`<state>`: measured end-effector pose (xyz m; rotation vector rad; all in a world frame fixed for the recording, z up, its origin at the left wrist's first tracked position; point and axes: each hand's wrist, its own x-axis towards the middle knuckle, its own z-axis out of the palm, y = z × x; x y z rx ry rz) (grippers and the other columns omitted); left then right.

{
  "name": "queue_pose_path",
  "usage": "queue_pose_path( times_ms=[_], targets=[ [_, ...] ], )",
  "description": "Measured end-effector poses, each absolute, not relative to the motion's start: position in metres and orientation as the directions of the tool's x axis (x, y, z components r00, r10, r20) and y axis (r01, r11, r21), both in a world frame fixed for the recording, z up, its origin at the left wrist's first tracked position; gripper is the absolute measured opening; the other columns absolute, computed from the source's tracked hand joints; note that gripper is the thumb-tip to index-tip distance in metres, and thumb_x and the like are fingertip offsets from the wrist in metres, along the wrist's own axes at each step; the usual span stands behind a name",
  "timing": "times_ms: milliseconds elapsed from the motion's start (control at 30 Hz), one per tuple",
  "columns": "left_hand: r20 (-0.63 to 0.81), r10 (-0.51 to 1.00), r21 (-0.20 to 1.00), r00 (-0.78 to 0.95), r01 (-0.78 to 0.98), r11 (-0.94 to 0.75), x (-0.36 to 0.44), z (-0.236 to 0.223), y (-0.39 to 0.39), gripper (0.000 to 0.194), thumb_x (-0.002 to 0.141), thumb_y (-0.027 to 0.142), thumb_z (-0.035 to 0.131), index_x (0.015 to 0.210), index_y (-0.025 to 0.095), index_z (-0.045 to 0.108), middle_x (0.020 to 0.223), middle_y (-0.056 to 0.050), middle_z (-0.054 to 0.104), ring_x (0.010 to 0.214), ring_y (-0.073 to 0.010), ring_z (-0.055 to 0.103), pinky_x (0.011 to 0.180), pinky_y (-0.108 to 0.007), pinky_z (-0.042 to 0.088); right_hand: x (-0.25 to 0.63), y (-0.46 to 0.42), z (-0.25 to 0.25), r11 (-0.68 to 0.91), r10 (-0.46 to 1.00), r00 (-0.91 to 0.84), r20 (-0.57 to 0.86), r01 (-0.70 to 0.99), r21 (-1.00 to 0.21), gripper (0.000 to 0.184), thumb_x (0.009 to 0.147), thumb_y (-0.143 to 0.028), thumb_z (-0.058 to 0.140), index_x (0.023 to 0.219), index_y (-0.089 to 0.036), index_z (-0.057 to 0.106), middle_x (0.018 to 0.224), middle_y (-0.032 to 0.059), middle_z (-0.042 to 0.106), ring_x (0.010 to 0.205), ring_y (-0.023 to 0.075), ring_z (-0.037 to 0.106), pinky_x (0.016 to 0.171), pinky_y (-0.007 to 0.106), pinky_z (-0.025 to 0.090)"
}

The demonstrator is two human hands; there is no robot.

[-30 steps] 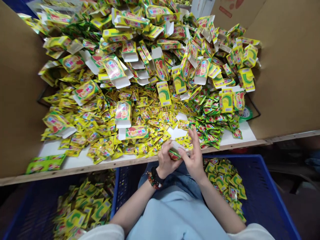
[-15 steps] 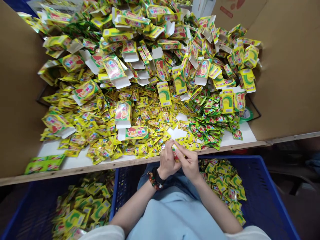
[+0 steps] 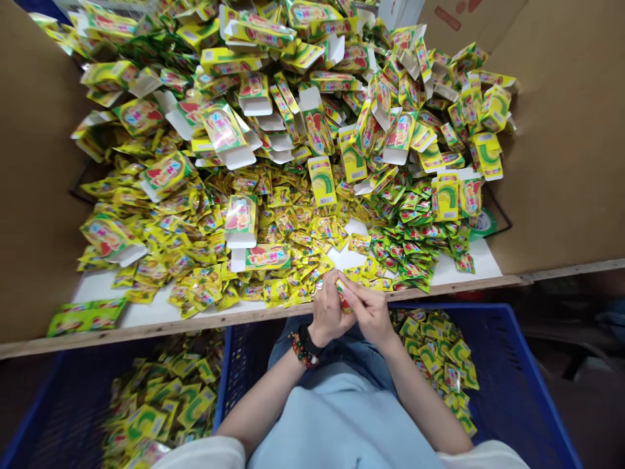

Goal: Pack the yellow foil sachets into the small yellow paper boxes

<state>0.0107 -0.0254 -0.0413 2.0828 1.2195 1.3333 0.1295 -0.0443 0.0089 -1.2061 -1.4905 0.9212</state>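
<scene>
My left hand (image 3: 326,311) and my right hand (image 3: 370,311) meet just over the near edge of the white table (image 3: 156,314). Both are closed on one small yellow-green carton (image 3: 343,298), fingers pinched round it; most of it is hidden by them. A bead bracelet and a dark band sit on my left wrist. Straight ahead on the table lie heaps of small yellow sachets (image 3: 205,260) and green sachets (image 3: 415,241). Behind them rises a pile of open cartons (image 3: 293,98) with white flaps.
Brown cardboard walls (image 3: 561,130) close in the table on the left and right. Below the table edge stand a blue crate (image 3: 517,378) on the right and another blue crate (image 3: 58,404) on the left, each holding filled cartons. A flat green stack (image 3: 85,316) lies at the table's near left.
My right hand, stretched out over the sachets a second ago, has drawn back and closed on the carton beside my left hand. Both hands have stayed together since half a second ago.
</scene>
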Motion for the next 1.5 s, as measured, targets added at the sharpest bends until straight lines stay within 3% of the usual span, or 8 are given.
queue_pose_path(
  times_ms=[233, 400, 500, 733, 933, 1100, 1200, 1500],
  targets=[
    [0.567, 0.801, 0.683, 0.194, 0.432, -0.588, 0.011, -0.041, -0.029, 0.038, 0.089, 0.023, 0.037, 0.127, 0.018, 0.04, 0.111, -0.014, 0.056, 0.108, -0.0249, 0.056, 0.089, -0.042, 0.052, 0.122, -0.051, 0.0, 0.513, 0.851, -0.159, 0.501, 0.461, -0.724, 0.048, 0.095, -0.016, 0.049, 0.142, -0.025, 0.049, 0.12, 0.0101, 0.071, 0.104, 0.0213, 0.07, 0.088, 0.032, 0.059],
    [0.463, 0.773, 0.6, 0.434, 0.488, -0.633, -0.01, -0.014, -0.014, 0.058, 0.081, 0.044, 0.059, 0.13, 0.017, 0.046, 0.123, -0.015, 0.054, 0.113, -0.0296, 0.053, 0.09, -0.043, 0.05, 0.172, -0.077, 0.016, 0.322, 0.946, -0.181, 0.269, 0.627, -0.709, 0.041, 0.097, -0.023, 0.044, 0.137, -0.024, 0.055, 0.106, 0.0091, 0.075, 0.091, 0.022, 0.073, 0.078, 0.032, 0.059],
    [0.425, 0.823, 0.406, 0.378, 0.733, -0.546, -0.041, 0.006, 0.017, 0.035, 0.084, 0.035, 0.06, 0.117, 0.022, 0.061, 0.124, -0.013, 0.057, 0.11, -0.0323, 0.05, 0.09, -0.048, 0.046, 0.226, -0.088, 0.026, 0.079, 0.997, -0.068, 0.039, 0.9, -0.429, 0.031, 0.091, -0.026, 0.054, 0.118, -0.025, 0.069, 0.093, 0.0102, 0.077, 0.086, 0.0272, 0.072, 0.072, 0.037, 0.057],
    [0.253, 0.885, 0.122, 0.391, 0.894, -0.43, -0.063, 0.023, 0.092, 0.024, 0.086, 0.014, 0.046, 0.076, 0.018, 0.068, 0.099, -0.015, 0.064, 0.101, -0.034, 0.05, 0.078, -0.047, 0.042, 0.233, 0.004, 0.0, 0.046, 0.988, -0.022, 0.154, 0.987, -0.157, 0.041, 0.087, -0.012, 0.048, 0.126, -0.012, 0.062, 0.115, 0.0182, 0.069, 0.109, 0.0307, 0.058, 0.092, 0.044, 0.042],
    [0.317, 0.917, 0.561, 0.242, 0.732, -0.387, -0.049, 0.027, 0.073, 0.016, 0.09, 0.024, 0.045, 0.093, 0.017, 0.059, 0.075, -0.004, 0.061, 0.071, -0.0193, 0.058, 0.066, -0.031, 0.045, 0.218, 0.048, -0.012, -0.019, 0.961, 0.084, 0.264, 0.97, -0.242, 0.031, 0.092, -0.022, 0.044, 0.091, -0.012, 0.073, 0.094, 0.0171, 0.074, 0.104, 0.0323, 0.055, 0.1, 0.054, 0.029],
    [0.023, 0.968, 0.96, 0.252, 0.263, -0.091, -0.029, 0.012, 0.05, 0.027, 0.087, 0.042, 0.054, 0.096, 0.018, 0.063, 0.083, -0.003, 0.065, 0.054, -0.0133, 0.06, 0.045, -0.025, 0.048, 0.195, 0.028, 0.001, 0.047, 0.906, 0.378, 0.193, 0.364, -0.93, 0.03, 0.085, -0.044, 0.057, 0.086, -0.017, 0.073, 0.093, 0.009, 0.074, 0.094, 0.0249, 0.062, 0.09, 0.042, 0.045],
    [-0.073, 0.937, 0.996, 0.343, 0.074, 0.05, -0.015, 0.008, 0.045, 0.035, 0.083, 0.047, 0.059, 0.098, 0.017, 0.067, 0.083, -0.004, 0.064, 0.052, -0.013, 0.059, 0.042, -0.026, 0.052, 0.169, 0.018, 0.005, -0.061, 0.975, 0.206, -0.081, -0.102, -0.993, 0.032, 0.071, -0.05, 0.071, 0.076, -0.019, 0.071, 0.073, 0.0021, 0.072, 0.069, 0.0179, 0.064, 0.07, 0.032, 0.052],
    [-0.005, 0.942, 0.999, 0.336, 0.051, -0.013, -0.01, 0.015, 0.028, 0.032, 0.079, 0.039, 0.069, 0.103, 0.018, 0.068, 0.077, -0.001, 0.064, 0.056, -0.0133, 0.06, 0.05, -0.026, 0.053, 0.154, 0.009, 0.013, -0.169, 0.983, 0.039, -0.179, -0.178, -0.969, 0.045, 0.065, -0.048, 0.08, 0.099, -0.019, 0.072, 0.07, -0.0005, 0.073, 0.056, 0.0139, 0.063, 0.054, 0.025, 0.051]
  ],
)
